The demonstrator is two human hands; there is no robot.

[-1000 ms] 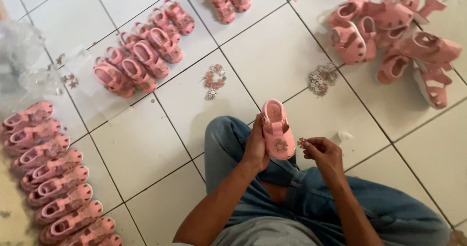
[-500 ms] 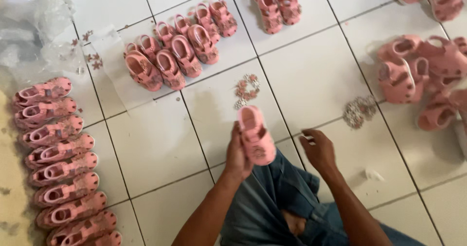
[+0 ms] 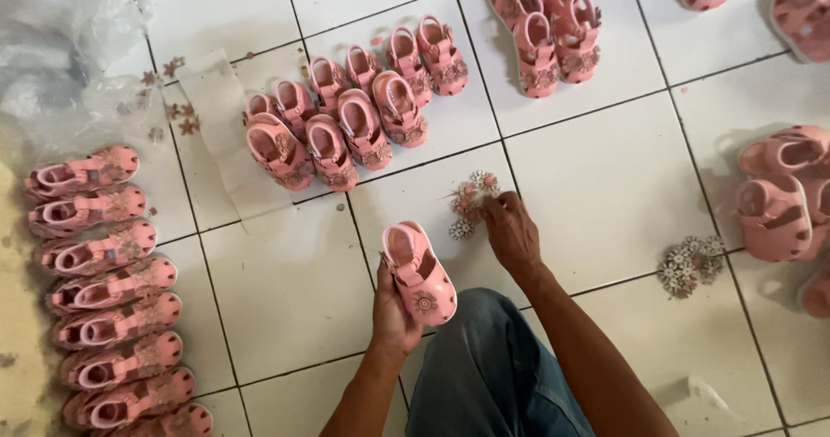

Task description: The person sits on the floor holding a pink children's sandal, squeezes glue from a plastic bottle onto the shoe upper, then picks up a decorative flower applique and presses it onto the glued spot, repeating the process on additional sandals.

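Left hand [image 3: 393,303]: lower centre of the frame, fingers wrapped from below around one pink sandal [image 3: 419,272], which it holds sole down above the tiled floor [image 3: 285,273], a flower trim showing on its toe

Right hand [image 3: 512,232]: just right of the sandal, fingertips pinched down into a small pile of flower trims [image 3: 469,202] lying on the floor at frame centre. Whether a trim is actually gripped cannot be told

Blue trouser leg [image 3: 493,376]: bottom centre, below both forearms

Second pile of flower trims [image 3: 690,264]: right of centre, well apart from the hands

Sandal groups on the floor:
- Upper centre cluster [image 3: 350,117]: nine pink sandals in two slanted rows, partly resting on a sheet of white paper [image 3: 216,134]
- Top centre group [image 3: 545,22]: about four, tightly packed
- Left edge column [image 3: 108,290]: eight sandals stacked side by side, the lowest cut by the frame
- Right edge heap [image 3: 782,195]: at least three, overlapping; exact count cannot be told
- Top right corner: two more, partly cropped

Clear plastic bag [image 3: 65,57]: upper left corner, crumpled, with a few loose trims [image 3: 173,100] scattered beside it
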